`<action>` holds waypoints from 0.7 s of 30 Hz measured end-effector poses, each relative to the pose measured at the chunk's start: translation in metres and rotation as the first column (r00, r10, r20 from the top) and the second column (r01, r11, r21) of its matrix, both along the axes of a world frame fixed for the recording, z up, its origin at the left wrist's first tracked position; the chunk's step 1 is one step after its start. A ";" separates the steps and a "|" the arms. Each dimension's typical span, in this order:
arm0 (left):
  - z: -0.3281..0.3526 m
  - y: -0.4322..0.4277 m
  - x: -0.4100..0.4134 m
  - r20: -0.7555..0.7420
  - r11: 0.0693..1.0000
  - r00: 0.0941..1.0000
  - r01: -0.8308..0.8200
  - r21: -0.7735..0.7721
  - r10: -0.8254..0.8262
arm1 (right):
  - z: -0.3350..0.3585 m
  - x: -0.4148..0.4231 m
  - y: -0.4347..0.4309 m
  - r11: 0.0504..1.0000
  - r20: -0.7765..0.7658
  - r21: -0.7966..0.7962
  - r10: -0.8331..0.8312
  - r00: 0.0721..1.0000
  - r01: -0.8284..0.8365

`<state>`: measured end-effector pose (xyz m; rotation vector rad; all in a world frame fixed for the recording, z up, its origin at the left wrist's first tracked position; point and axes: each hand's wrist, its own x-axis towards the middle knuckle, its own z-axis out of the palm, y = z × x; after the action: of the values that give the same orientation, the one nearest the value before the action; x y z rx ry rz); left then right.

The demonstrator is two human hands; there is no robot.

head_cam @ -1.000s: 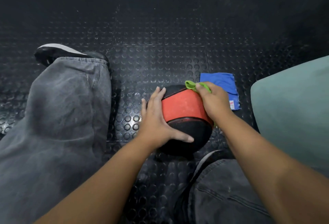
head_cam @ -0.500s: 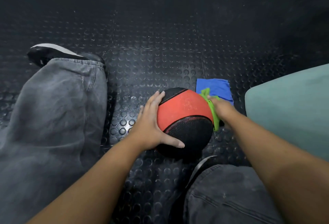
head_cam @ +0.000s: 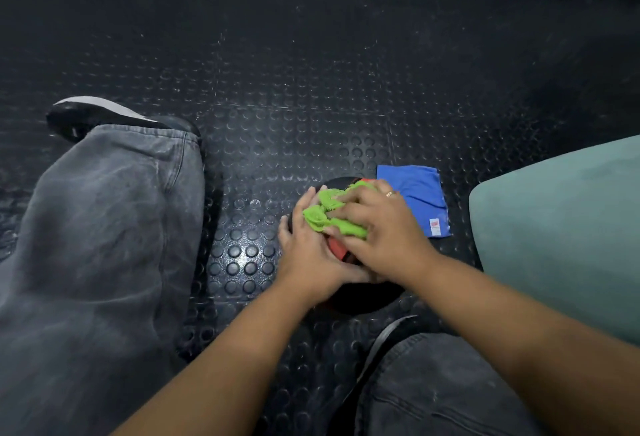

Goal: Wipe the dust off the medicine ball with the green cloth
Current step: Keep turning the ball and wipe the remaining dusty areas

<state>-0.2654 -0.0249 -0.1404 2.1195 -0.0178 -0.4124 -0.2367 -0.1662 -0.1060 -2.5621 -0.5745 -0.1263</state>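
Note:
The red and black medicine ball (head_cam: 367, 297) sits on the black studded floor between my knees, mostly hidden under both hands. A bunched bright green cloth (head_cam: 327, 214) lies on top of the ball. My right hand (head_cam: 384, 231) covers the ball's top and grips the cloth, with fingers over it and the thumb beneath its near edge. My left hand (head_cam: 311, 259) rests flat against the ball's left side with its fingers extended along the curve, the fingertips reaching up beside the cloth.
A folded blue cloth (head_cam: 419, 193) lies on the floor just behind and right of the ball. A teal cushion (head_cam: 561, 234) fills the right side. My left leg in grey jeans (head_cam: 97, 245) and its shoe (head_cam: 104, 117) lie at left, my right knee (head_cam: 450, 387) below.
My right hand has swept the green cloth from the ball's right side up onto its top, towards my left hand. The left hand has stayed on the ball's left side.

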 end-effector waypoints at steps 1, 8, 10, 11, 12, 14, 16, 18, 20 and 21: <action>-0.001 0.001 0.000 0.012 1.000 1.000 0.009 0.014 -0.010 | 0.000 0.007 -0.007 0.999 -0.031 -0.002 -0.032 0.999 0.032; 0.006 -0.005 0.001 -0.009 0.998 0.999 0.045 0.045 -0.044 | -0.006 0.050 -0.037 0.814 -0.434 0.168 -0.446 0.783 0.557; 0.005 -0.005 -0.002 -0.025 0.998 0.999 0.038 0.045 -0.037 | -0.011 0.061 -0.056 0.758 -0.548 0.061 -0.518 0.657 0.650; 0.004 -0.004 -0.006 -0.018 0.998 0.999 0.037 0.041 -0.036 | -0.015 0.062 -0.066 0.748 -0.569 -0.052 -0.567 0.596 0.662; 0.002 -0.003 -0.011 0.005 0.998 0.999 0.041 0.039 -0.041 | -0.021 0.061 -0.075 0.736 -0.570 -0.171 -0.617 0.543 0.655; 0.000 0.001 -0.019 0.064 0.997 0.996 0.056 0.049 -0.060 | -0.031 0.050 -0.088 0.696 -0.582 -0.286 -0.672 0.457 0.659; 0.000 0.003 -0.021 0.066 0.997 0.996 0.057 0.056 -0.060 | -0.034 0.035 -0.086 0.657 -0.679 -0.197 -0.627 0.382 0.728; 0.002 0.001 -0.020 0.023 0.999 1.000 0.016 0.040 -0.017 | -0.026 0.026 -0.077 0.598 -0.771 -0.069 -0.540 0.337 0.799; 0.007 -0.003 -0.020 -0.006 0.998 1.000 -0.014 0.056 0.015 | -0.003 0.026 -0.067 0.589 -0.776 0.011 -0.504 0.378 0.808; 0.010 -0.004 -0.020 -0.015 0.997 1.000 -0.013 0.073 0.014 | 0.010 0.029 -0.064 0.585 -0.754 0.058 -0.505 0.420 0.809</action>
<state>-0.2855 -0.0293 -0.1303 2.1869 0.0210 -0.4274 -0.2073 -0.2303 -0.0964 -2.0065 0.7567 0.3737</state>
